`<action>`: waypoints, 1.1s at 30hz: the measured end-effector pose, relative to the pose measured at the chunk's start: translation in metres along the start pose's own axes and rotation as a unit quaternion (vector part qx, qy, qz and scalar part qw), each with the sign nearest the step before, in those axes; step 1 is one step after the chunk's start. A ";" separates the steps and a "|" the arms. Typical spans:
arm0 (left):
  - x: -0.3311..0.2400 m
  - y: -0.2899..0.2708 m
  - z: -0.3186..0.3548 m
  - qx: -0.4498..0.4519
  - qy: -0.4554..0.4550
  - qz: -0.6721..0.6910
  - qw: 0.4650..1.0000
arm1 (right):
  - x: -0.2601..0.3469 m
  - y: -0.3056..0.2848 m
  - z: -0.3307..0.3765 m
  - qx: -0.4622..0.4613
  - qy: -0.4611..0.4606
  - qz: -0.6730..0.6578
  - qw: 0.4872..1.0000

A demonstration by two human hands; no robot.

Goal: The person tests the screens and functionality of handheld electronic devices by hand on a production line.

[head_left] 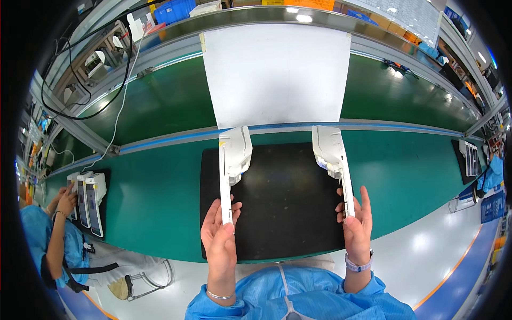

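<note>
Two white handheld terminals, each a thin slab with a bulky housing at its far end, are turned on edge over a black mat (282, 213). My left hand (221, 234) is closed around the near end of the left terminal (233, 154), thumb on the near side and fingertips showing past its inner edge. In the same way my right hand (358, 224) grips the right terminal (332, 152), with the index finger stretched out along its outer side. Both screens face away from view. Between the two terminals the dark surface of the mat shows.
A white board (277, 74) stands behind the mat, in front of a green conveyor (160, 96). At the left, a co-worker's hands (65, 201) touch several similar terminals (95, 205). More terminals (470, 160) stand at the far right. A white cable (120, 114) hangs at the left.
</note>
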State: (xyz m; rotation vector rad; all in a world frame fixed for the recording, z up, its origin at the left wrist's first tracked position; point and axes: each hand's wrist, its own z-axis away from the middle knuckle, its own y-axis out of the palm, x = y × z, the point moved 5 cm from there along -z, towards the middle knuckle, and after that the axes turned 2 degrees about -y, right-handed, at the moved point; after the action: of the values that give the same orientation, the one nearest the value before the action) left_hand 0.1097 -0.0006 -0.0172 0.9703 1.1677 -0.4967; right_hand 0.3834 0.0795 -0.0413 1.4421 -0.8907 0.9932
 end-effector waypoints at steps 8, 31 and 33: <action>0.003 -0.007 -0.002 0.017 -0.014 0.052 0.998 | 0.001 -0.002 -0.003 -0.008 -0.029 -0.023 0.999; 0.004 -0.022 -0.010 0.060 -0.100 0.290 0.950 | 0.000 -0.001 -0.004 -0.006 -0.030 -0.028 0.999; 0.005 -0.020 -0.010 0.059 -0.103 0.289 0.950 | -0.001 -0.003 -0.005 -0.006 -0.030 -0.026 0.999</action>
State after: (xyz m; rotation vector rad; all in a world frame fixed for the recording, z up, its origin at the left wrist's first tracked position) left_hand 0.0906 -0.0016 -0.0305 1.2708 0.6260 -0.1869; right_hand 0.3851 0.0846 -0.0434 1.4846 -0.8959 0.9085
